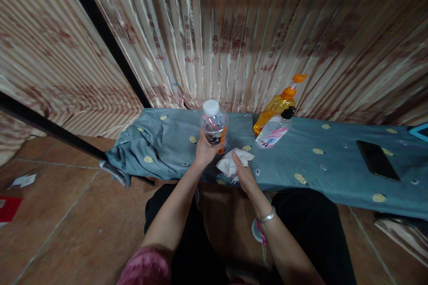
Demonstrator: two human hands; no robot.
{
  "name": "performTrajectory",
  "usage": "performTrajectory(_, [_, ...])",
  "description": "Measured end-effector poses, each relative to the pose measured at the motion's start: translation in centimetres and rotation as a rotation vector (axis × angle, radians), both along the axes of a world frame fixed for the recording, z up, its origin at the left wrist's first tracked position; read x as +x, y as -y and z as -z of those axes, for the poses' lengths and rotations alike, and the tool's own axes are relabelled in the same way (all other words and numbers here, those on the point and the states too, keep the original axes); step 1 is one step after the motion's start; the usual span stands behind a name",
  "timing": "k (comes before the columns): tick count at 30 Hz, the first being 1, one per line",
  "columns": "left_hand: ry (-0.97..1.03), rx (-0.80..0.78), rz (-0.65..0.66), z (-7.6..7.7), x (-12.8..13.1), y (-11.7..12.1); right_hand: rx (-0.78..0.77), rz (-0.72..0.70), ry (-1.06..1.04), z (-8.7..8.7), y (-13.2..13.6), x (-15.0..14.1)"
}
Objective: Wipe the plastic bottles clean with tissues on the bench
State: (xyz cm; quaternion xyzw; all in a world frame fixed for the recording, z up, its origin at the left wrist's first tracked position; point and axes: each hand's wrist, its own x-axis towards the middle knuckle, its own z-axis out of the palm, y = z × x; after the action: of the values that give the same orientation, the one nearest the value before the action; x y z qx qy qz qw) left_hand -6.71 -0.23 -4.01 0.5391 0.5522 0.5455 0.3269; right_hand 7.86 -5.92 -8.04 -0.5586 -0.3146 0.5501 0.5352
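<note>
My left hand [206, 149] is wrapped round the lower part of a clear plastic bottle [214, 124] with a white cap and a black and orange label. The bottle stands upright over the cloth-covered bench. Just right of it, my right hand [245, 173] grips a crumpled white tissue [229, 163], thumb on top and the other fingers mostly hidden. Further right are a clear bottle with a black cap and pink print [272, 132] and, behind it, an orange pump bottle [273, 109].
A grey-green patterned cloth [177, 151] covers the bench. A black phone [377, 160] lies on its right side, near a blue-edged device [419, 132]. Striped curtains [227, 40] hang right behind, and black poles [110, 44] slant at left. A red item [10, 209] lies on the floor.
</note>
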Motion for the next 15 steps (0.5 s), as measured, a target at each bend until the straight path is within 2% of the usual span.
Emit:
performTrajectory(5, [-0.055, -0.048, -0.096, 0.0, -1.6, -0.5, 0.051, 0.005, 0.193, -2.2, 0.6, 2.4])
performTrajectory(8, [-0.092, -0.071, -0.159, -0.3, -2.9, -0.8, 0.212, -0.040, 0.449, -3.1, 0.1, 4.4])
performTrajectory(10, [-0.119, -0.062, -0.193, -0.5, -3.8, -1.0, 0.309, -0.020, 0.658, -3.3, -0.6, 5.8])
performTrajectory(13, [-0.125, -0.020, -0.206, -0.4, -5.1, -1.5, 0.323, -0.024, 0.949, -3.1, -2.1, 7.3])
performTrajectory(15, [-0.108, 0.016, -0.199, 0.0, -5.9, -2.0, 0.327, -0.037, 1.054, -2.6, -3.1, 7.8])
